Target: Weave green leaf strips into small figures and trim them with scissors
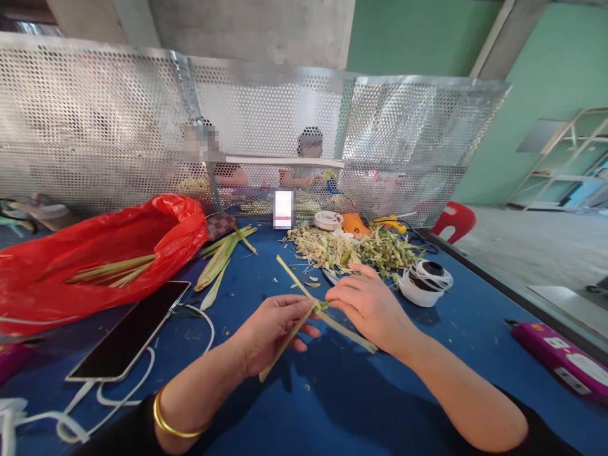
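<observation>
Left hand (270, 329) pinches one leaf strip (285, 342), fingers closed on it; right hand (368, 304) pinches the crossing strip (349, 334) at the joint, held just over the blue table (332, 405), mid-near. Looks like the first fold of a weave; next move likely needs a tight tuck without splitting the blade. Strips thin, pale green-yellow, stiff. Left: phone (130, 329), red bag (95, 253). Far: trimmings (356, 250), string spool (425, 282).
</observation>
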Demonstrator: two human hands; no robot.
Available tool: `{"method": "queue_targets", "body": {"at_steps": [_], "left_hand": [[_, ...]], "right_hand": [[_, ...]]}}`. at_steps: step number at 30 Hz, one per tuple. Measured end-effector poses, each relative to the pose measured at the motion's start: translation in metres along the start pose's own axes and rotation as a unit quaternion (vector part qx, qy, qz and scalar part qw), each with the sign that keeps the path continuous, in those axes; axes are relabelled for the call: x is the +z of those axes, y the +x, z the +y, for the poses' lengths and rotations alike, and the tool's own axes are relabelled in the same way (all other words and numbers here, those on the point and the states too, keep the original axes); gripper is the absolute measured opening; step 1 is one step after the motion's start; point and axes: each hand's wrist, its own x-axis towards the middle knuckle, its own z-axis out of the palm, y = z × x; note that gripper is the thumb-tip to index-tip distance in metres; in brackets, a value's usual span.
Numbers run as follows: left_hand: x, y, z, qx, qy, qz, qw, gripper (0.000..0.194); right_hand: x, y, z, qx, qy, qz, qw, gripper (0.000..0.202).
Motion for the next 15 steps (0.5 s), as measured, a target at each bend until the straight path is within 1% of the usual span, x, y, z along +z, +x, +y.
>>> {"method": "queue_targets", "body": {"at_steps": [4,7,12,15], "left_hand": [[0.001,-0.001,-0.002,-0.048,-0.016,-0.028,0.998,0.029],[-0.001,0.002,-0.008,-0.072,-0.032,-0.018,0.997,0.024],[0.0,0.005,-0.011,-0.068,-0.01,0.019,0.997,0.019],[0.003,0.003,-0.008,-0.059,0.011,0.024,0.998,0.013]], "right_hand": [[0.001,0.0,-0.001,-0.038,-0.003,-0.006,0.999,0.021],[0.005,0.0,-0.002,-0.054,-0.01,-0.013,0.998,0.02],[0.01,-0.003,-0.001,-0.067,-0.032,-0.019,0.997,0.022],[0.01,-0.004,-0.002,-0.075,-0.034,-0.016,0.996,0.024]]}}
